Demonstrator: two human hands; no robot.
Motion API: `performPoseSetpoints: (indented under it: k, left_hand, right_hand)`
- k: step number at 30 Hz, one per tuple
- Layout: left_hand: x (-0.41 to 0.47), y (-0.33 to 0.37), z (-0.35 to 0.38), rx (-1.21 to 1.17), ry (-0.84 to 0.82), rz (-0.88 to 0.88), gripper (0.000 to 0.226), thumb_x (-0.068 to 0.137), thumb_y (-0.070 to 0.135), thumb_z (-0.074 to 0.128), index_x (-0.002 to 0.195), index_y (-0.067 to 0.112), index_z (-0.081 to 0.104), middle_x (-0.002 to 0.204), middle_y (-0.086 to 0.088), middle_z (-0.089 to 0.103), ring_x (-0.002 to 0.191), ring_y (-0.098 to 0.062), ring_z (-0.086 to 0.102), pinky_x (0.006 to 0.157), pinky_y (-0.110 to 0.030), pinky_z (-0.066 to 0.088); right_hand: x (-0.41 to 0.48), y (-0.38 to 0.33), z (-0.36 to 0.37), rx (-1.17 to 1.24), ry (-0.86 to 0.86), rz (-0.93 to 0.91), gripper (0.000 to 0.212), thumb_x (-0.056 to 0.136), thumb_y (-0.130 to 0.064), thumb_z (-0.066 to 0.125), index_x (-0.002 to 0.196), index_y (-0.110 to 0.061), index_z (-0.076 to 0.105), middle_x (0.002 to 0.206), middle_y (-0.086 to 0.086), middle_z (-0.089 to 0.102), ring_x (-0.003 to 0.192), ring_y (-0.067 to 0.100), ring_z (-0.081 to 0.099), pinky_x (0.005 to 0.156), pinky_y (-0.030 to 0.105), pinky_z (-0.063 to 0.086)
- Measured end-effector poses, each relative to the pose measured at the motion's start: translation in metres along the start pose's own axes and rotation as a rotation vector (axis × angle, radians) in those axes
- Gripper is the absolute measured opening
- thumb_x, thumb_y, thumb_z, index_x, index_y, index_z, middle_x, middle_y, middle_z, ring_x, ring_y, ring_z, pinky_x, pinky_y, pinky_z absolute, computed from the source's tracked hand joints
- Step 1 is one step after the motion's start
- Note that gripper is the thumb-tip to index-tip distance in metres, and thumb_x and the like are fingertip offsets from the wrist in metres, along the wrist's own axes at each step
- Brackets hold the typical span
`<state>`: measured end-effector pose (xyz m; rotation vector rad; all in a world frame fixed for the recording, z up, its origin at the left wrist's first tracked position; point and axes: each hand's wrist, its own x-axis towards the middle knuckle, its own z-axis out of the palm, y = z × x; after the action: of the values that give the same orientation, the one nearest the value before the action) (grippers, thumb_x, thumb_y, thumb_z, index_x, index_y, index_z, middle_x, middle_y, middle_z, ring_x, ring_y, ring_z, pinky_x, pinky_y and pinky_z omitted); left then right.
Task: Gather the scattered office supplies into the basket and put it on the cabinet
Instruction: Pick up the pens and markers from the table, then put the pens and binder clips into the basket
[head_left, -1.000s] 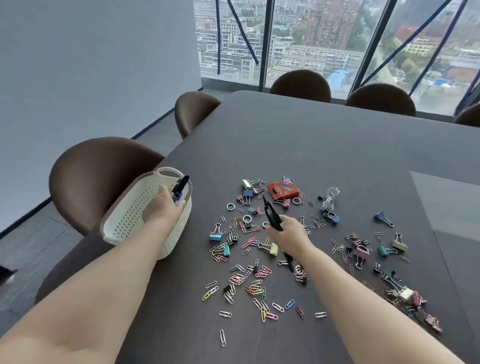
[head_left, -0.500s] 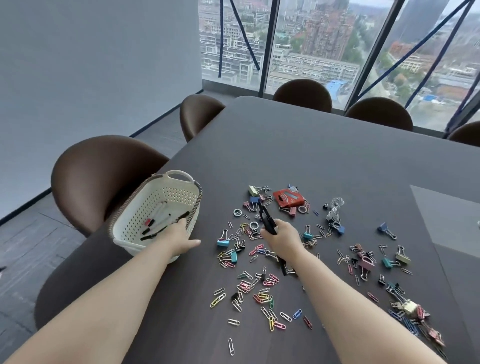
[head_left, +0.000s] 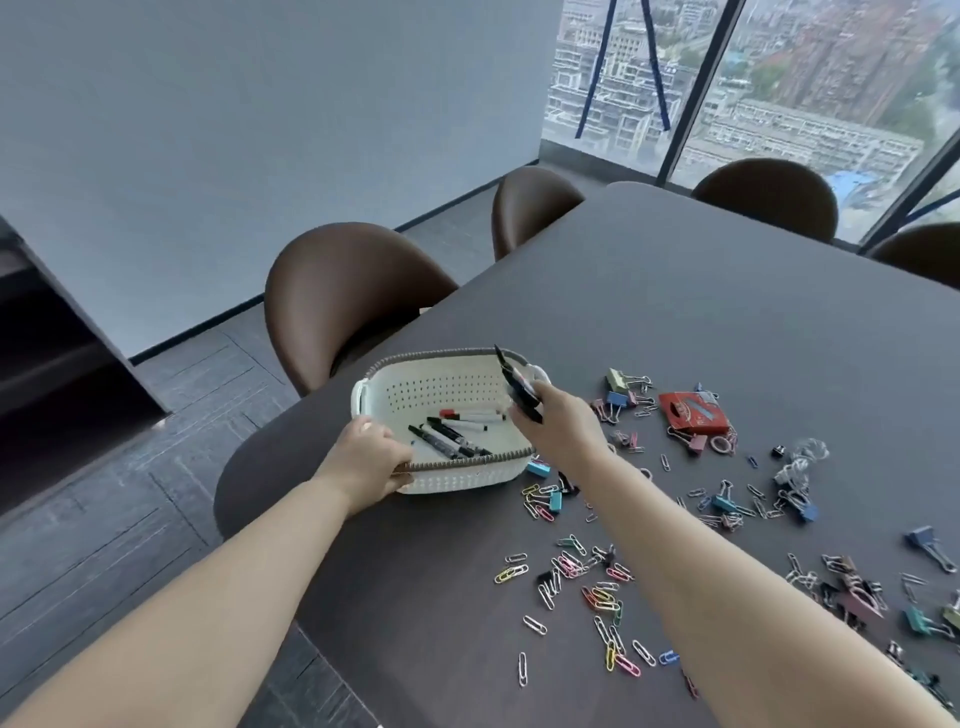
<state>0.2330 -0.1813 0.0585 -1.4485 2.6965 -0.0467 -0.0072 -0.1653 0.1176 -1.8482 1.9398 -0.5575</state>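
The dark grey rounded desk (head_left: 701, 322) stretches wide and bare beyond both hands, its curved near-left edge running just under the left forearm, with dark plank floor below it on that side. Brown round-backed chairs (head_left: 343, 291) stand along the desk's far-left edge, beyond the left hand, and more line the far end by the window.

Between the two hands sits the white perforated plastic basket with a grey woven rim (head_left: 441, 387), close to the desk's left edge. The left hand (head_left: 366, 457) is clenched on the basket's near rim at its left corner, fingers curled over the braid. Inside the basket, just beyond that hand, lie several black marker pens (head_left: 447, 439) and a white pen with a red cap (head_left: 470, 414), loose on the floor of the basket.

The right hand (head_left: 558, 423) hovers over the basket's right end, grasping a bundle of black pens (head_left: 514, 387) that stick up and away from the fingers, above the rim.

To the right of the right hand lies a red cardboard box (head_left: 693, 413) among pastel binder clips (head_left: 621, 397). Nearer, under and beside the right forearm, coloured paper clips (head_left: 571, 566) are strewn across the desk, with more binder clips (head_left: 930, 543) spread far right toward the frame edge. The desk directly before the left forearm is free of clutter
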Motion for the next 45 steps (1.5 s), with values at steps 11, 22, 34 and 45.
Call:
performPoseSetpoints:
  k: [11, 22, 34, 45]
  left_hand:
    - [-0.030, -0.043, 0.019, -0.127, 0.249, -0.182, 0.027, 0.058, 0.038, 0.083, 0.068, 0.020, 0.066, 0.114, -0.010, 0.062, 0.122, -0.024, 0.034, 0.094, -0.062, 0.035]
    - [-0.007, -0.055, 0.021, -0.140, 0.134, -0.209, 0.023, 0.079, 0.036, 0.068, 0.088, 0.015, 0.066, 0.135, -0.011, 0.047, 0.138, -0.030, 0.026, 0.106, -0.057, 0.023]
    - [0.014, 0.055, 0.026, -0.292, 0.423, 0.234, 0.029, 0.075, 0.031, 0.048, 0.101, 0.018, 0.048, 0.121, -0.004, 0.044, 0.117, -0.023, 0.041, 0.096, -0.043, 0.036]
    - [-0.034, 0.168, 0.088, -0.092, -0.367, 0.327, 0.115, 0.046, 0.089, -0.002, 0.143, 0.028, -0.019, 0.141, 0.004, -0.037, 0.135, -0.027, -0.032, 0.108, -0.054, -0.016]
  right_hand:
    - [0.046, -0.057, 0.075, -0.488, -0.215, -0.248, 0.047, 0.085, -0.044, 0.058, 0.120, -0.018, 0.041, 0.121, 0.005, 0.055, 0.111, 0.029, 0.052, 0.092, 0.040, 0.038]
    - [0.035, -0.043, 0.073, -0.367, -0.208, -0.201, 0.046, 0.094, -0.043, 0.035, 0.134, -0.021, 0.037, 0.141, 0.002, 0.039, 0.130, 0.026, 0.032, 0.107, 0.042, 0.026]
    - [-0.054, 0.072, 0.042, -0.228, 0.162, -0.037, 0.013, 0.087, -0.019, 0.053, 0.092, -0.010, 0.060, 0.094, 0.007, 0.067, 0.089, 0.031, 0.060, 0.078, 0.038, 0.047]
    - [-0.168, 0.160, 0.056, -0.335, -0.090, 0.324, 0.065, 0.088, -0.056, 0.041, 0.143, -0.028, 0.021, 0.155, -0.001, 0.015, 0.143, 0.021, 0.009, 0.117, 0.038, 0.011]
